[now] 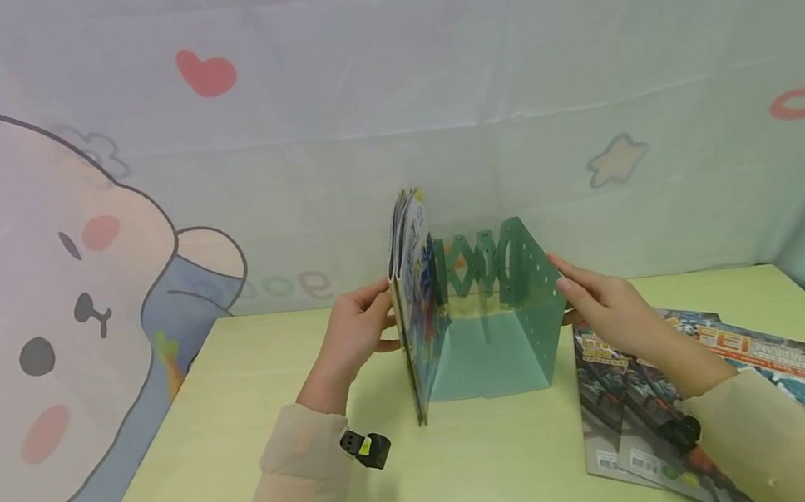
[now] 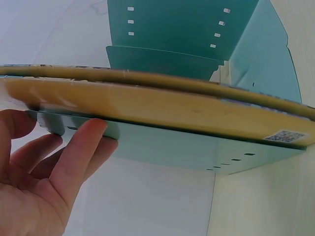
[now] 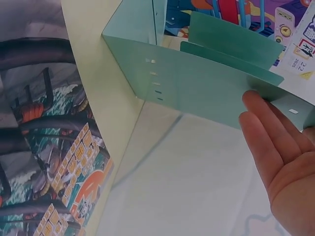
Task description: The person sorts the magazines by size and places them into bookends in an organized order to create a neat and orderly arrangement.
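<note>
A green expandable book stand [image 1: 491, 357] stands on the table, two thin books or magazines [image 1: 416, 274] upright against its left end. My left hand [image 1: 359, 327] is outside that end; in the left wrist view its bent fingers touch the outer face of the left end panel [image 2: 182, 145], the thumb by the panel's edge. On the other side, my right hand [image 1: 609, 305] rests its fingertips against the outer face of the right end panel [image 3: 197, 88]. Its fingers are fairly straight, the thumb partly cut off in the right wrist view. A crisscross linkage [image 1: 475, 263] joins the stand's ends at the back.
Several magazines [image 1: 771, 365] lie overlapping on the right side of the pale yellow table [image 1: 266, 368], partly under my right forearm. A cloth backdrop [image 1: 379, 61] with cartoon prints hangs directly behind the table. Small black devices are strapped at both wrists.
</note>
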The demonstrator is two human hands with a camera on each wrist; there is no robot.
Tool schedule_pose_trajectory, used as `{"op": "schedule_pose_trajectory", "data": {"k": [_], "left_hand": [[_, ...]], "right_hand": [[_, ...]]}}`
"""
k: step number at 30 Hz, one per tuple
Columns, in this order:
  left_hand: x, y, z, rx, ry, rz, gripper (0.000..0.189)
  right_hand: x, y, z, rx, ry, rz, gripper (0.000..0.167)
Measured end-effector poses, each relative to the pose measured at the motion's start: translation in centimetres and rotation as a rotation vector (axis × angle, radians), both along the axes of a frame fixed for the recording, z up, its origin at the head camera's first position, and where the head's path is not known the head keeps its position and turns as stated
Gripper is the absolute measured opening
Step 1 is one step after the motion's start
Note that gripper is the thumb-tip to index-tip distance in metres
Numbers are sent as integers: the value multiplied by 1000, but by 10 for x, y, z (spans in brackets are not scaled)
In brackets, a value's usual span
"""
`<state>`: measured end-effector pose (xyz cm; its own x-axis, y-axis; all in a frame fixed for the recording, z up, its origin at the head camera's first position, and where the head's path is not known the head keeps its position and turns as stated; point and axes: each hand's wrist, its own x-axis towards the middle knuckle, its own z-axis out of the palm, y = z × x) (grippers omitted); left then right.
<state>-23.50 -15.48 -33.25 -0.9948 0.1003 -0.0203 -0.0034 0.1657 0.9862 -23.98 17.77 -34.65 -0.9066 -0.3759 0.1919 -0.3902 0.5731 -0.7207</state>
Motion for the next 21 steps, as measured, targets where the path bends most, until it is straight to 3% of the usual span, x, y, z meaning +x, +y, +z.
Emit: {"op": "schedule_pose_trajectory", "data": {"k": [6, 15, 21], "left_hand": [[4, 0, 0, 19, -12, 22, 43], [1, 0, 7, 58, -37, 61, 41], [-3, 0, 9, 81, -97, 75, 40]], "right_hand": [[-1, 4, 5, 32, -32, 29, 54], [-5, 8, 32, 133, -33, 45, 59], [0, 17, 32, 149, -46, 73, 55]]}}
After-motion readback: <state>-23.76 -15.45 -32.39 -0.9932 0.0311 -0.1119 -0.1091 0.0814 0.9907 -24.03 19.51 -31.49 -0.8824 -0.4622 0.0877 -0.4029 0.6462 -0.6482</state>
